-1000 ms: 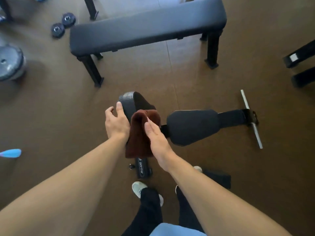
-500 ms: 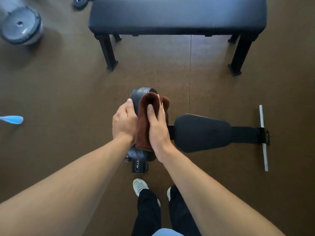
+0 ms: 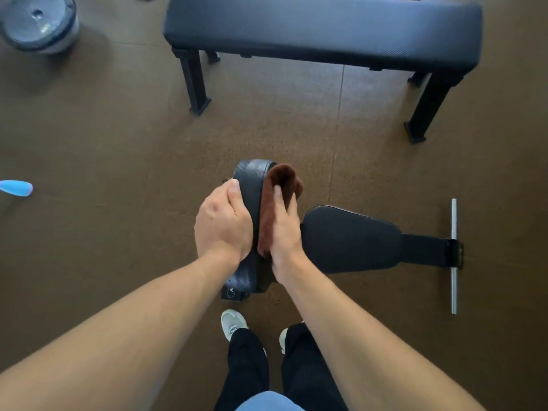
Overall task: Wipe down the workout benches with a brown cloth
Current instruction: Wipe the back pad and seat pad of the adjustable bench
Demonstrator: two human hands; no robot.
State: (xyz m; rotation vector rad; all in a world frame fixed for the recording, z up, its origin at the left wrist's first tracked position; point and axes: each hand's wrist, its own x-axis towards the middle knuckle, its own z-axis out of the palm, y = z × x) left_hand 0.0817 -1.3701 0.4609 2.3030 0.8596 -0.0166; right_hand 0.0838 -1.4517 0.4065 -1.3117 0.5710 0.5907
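Two hands: both were on the raised backrest (image 3: 250, 197).
Left hand (image 3: 222, 223): curled round the pad's edge, steadying it.
Right hand (image 3: 284, 229): fingers flat, pressing the brown cloth (image 3: 274, 203) against the pad's face.
Cloth: folded, draped over the top, I think.
Risk: it could've bunched or slipped off if pressure eased.
Flat bench (image 3: 323, 28): well apart, looked untouched.

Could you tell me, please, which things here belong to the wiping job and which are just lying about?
Job: brown cloth, raised backrest pad, seat pad, flat bench, left hand, right hand.
Lying about: weight plate, blue object.
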